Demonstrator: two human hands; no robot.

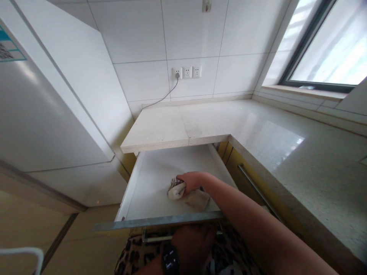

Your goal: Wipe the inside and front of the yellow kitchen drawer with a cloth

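Observation:
My right hand [193,181] reaches into the pulled-out white drawer [155,168]. Its fingers are closed around a bunched cloth [176,191], cream with a brown-patterned part. A loose end of the cloth lies flat on the drawer bottom under the hand. Below the drawer's front edge, my left hand [195,242], with a dark watch on the wrist, is wrapped over the drawer handle [157,239]. Shadow covers it, and its fingertips are hidden.
A pale stone countertop [212,118] overhangs the drawer and runs along the right side. At left stands a white fridge [57,95]. A cord [169,93] is plugged into a wall socket. A cabinet handle [255,187] sits right of the drawer, and a window [329,49] is at upper right.

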